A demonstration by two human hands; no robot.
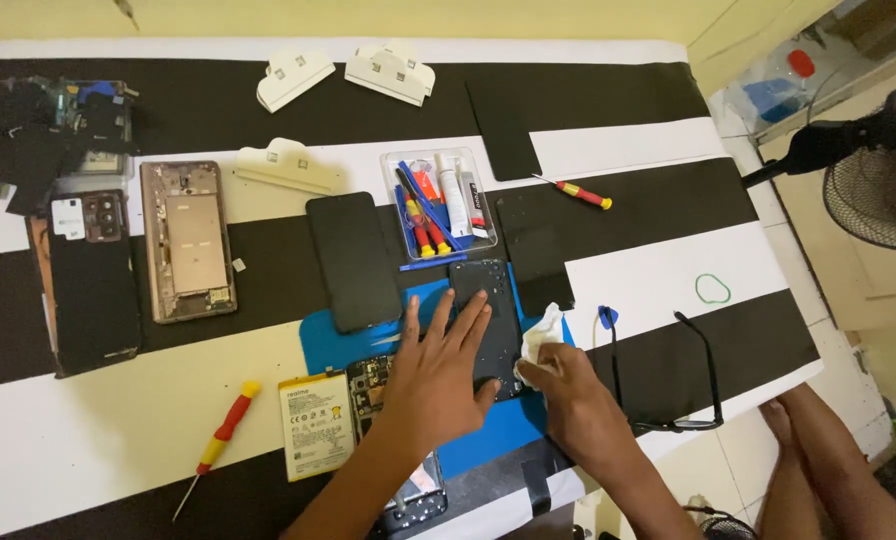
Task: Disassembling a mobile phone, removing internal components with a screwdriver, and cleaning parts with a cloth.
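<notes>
While flat on the blue mat point(328, 345), phone back cover point(488, 300) pinned under open left hand point(438, 370); right hand point(568, 395) gripping white cloth point(540, 335) at its edge.

A black-and-white striped table point(658, 270) carries a blue mat point(333, 345), phones, screwdrivers.

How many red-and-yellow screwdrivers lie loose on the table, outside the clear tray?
2: one screwdriver at the lower left beside the battery, another just right of the clear tray. More tools sit inside the tray.
</notes>
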